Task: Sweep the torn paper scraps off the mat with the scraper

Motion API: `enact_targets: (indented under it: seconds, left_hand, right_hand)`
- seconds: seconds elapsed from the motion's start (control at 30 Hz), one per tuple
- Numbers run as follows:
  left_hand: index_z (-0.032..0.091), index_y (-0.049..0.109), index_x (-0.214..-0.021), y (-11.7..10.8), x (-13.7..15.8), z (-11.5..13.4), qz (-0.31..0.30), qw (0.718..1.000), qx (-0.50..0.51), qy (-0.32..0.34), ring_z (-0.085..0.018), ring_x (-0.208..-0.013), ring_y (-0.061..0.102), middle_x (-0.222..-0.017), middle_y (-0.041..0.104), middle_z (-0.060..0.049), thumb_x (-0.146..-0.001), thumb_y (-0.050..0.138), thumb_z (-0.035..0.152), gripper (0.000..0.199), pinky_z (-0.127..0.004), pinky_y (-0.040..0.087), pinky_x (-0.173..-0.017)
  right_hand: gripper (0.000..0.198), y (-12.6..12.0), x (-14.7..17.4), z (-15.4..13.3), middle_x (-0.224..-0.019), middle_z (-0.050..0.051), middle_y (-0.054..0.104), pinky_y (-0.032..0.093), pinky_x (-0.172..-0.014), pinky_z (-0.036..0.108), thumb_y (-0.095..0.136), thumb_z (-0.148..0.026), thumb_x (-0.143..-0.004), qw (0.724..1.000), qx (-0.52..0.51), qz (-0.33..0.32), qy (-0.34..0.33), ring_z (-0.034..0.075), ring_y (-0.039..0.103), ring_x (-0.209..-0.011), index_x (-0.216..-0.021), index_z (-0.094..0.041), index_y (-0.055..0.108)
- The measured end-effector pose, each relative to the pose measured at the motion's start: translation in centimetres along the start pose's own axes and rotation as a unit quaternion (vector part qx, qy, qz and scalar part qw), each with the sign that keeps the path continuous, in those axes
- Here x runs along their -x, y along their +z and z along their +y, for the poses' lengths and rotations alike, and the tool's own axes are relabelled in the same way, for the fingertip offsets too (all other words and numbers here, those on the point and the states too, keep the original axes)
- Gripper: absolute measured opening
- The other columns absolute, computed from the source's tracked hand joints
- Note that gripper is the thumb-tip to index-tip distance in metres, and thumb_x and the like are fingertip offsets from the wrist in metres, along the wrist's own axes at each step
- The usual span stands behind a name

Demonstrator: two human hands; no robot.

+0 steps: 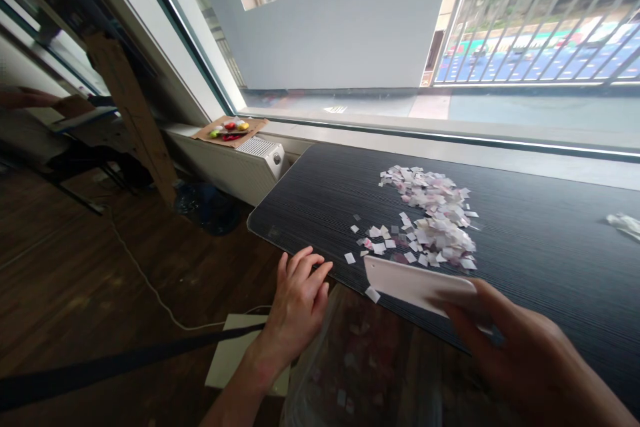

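A pale, flat-bladed tool (415, 281) is grasped by its near end in the right hand (525, 340), the fingers being closed around it; its blade, pierced by a small hole near the tip, is extended leftward from these fingers, toward the left hand. Just beyond the blade, small cut paper pieces (445, 233) are heaped on the dark table (540, 233), with some scattered toward the left fingers. A single piece (373, 294) is seen between the left fingertips and the blade, at the table's near edge. The left hand (297, 297) is placed palm down at that edge, its fingers loosely bent and slightly parted; whether anything is pinched beneath them cannot be told. Below and to the right of the left fingers, a translucent bag (307, 383) is hung, with similar pieces visible inside. Farther beyond the left fingers, a white radiator (235, 160) is topped by cardboard (257, 125) bearing small coloured items (233, 127). White marks (335, 109) outside the window are too small to be read.
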State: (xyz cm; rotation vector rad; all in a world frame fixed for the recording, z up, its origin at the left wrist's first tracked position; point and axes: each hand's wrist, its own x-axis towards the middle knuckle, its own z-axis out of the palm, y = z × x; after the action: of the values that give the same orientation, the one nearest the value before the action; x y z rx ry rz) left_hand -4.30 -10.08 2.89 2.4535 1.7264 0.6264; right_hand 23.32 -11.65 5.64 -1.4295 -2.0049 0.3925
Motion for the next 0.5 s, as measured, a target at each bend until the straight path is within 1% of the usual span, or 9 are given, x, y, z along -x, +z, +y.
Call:
enact_targets:
  seconds: [0.07, 0.13, 0.23, 0.3, 0.4, 0.47, 0.5]
  left_hand:
    - [0.020, 0.062, -0.114, 0.1, 0.0, 0.1, 0.004, 1.000, -0.002, 0.002, -0.027, -0.124, 0.048, -0.115, 0.062, -0.009, -0.087, 0.042, 0.010, 0.035, -0.061, 0.029, -0.109]
    - [0.020, 0.062, -0.114, 0.1, -0.1, 0.1, 0.009, 1.000, -0.003, 0.005, -0.027, -0.125, 0.047, -0.115, 0.062, -0.009, -0.087, 0.043, 0.010, 0.035, -0.061, 0.028, -0.109]
    - [0.021, 0.062, -0.115, -0.1, 0.0, 0.1, 0.011, 1.000, -0.007, 0.004, -0.027, -0.125, 0.047, -0.115, 0.061, -0.009, -0.088, 0.043, 0.011, 0.034, -0.061, 0.028, -0.110]
    - [0.020, 0.062, -0.114, -0.3, 0.1, 0.0, 0.009, 1.000, -0.011, 0.000, -0.028, -0.124, 0.048, -0.115, 0.061, -0.009, -0.088, 0.042, 0.012, 0.034, -0.061, 0.029, -0.109]
    - [0.020, 0.062, -0.115, -0.3, 0.2, -0.1, 0.000, 1.000, -0.011, -0.003, -0.028, -0.125, 0.047, -0.116, 0.061, -0.009, -0.089, 0.041, 0.012, 0.034, -0.062, 0.029, -0.108]
    - [0.021, 0.061, -0.115, -0.1, 0.1, 0.0, -0.005, 1.000, -0.009, 0.001, -0.028, -0.125, 0.047, -0.117, 0.061, -0.009, -0.089, 0.042, 0.012, 0.034, -0.061, 0.029, -0.109]
    - [0.021, 0.061, -0.116, 0.0, 0.1, 0.1, -0.005, 1.000, -0.008, 0.003, -0.027, -0.125, 0.047, -0.117, 0.061, -0.009, -0.089, 0.042, 0.012, 0.034, -0.061, 0.029, -0.109]
  right_hand:
    - [0.013, 0.2, -0.6, -0.4, -0.072, 0.000, 0.074, 0.049, -0.049, 0.020, 0.052, -0.027, -0.088, 1.000, -0.002, 0.028, -0.004, 0.016, 0.068, -0.055, -0.096, -0.026, 0.062]
    - [0.012, 1.1, -1.8, -1.0, -0.067, 0.000, 0.071, 0.047, -0.048, 0.021, 0.051, -0.026, -0.087, 0.999, -0.006, 0.048, 0.003, 0.015, 0.065, -0.052, -0.093, -0.025, 0.061]
    - [0.013, 2.6, -3.4, -1.9, -0.065, 0.001, 0.070, 0.045, -0.048, 0.023, 0.047, -0.023, -0.087, 0.999, 0.000, 0.044, -0.002, 0.015, 0.062, -0.049, -0.090, -0.022, 0.059]
    - [0.012, 2.9, -3.5, -2.0, -0.064, 0.001, 0.070, 0.045, -0.048, 0.023, 0.046, -0.022, -0.087, 0.999, 0.003, 0.034, -0.008, 0.015, 0.062, -0.048, -0.090, -0.022, 0.058]
    - [0.010, 1.8, -1.7, -1.1, -0.064, 0.000, 0.071, 0.045, -0.045, 0.021, 0.048, -0.023, -0.089, 1.000, -0.008, 0.003, 0.007, 0.015, 0.064, -0.048, -0.089, -0.024, 0.058]
    - [0.010, 0.5, 0.4, 0.2, -0.073, 0.000, 0.075, 0.049, -0.049, 0.020, 0.051, -0.027, -0.089, 0.999, -0.020, -0.025, 0.027, 0.016, 0.070, -0.056, -0.092, -0.027, 0.061]
    - [0.010, -0.3, 1.7, 1.0, -0.073, -0.001, 0.076, 0.050, -0.049, 0.021, 0.052, -0.031, -0.088, 0.999, -0.019, -0.010, 0.048, 0.017, 0.070, -0.056, -0.092, -0.028, 0.061]
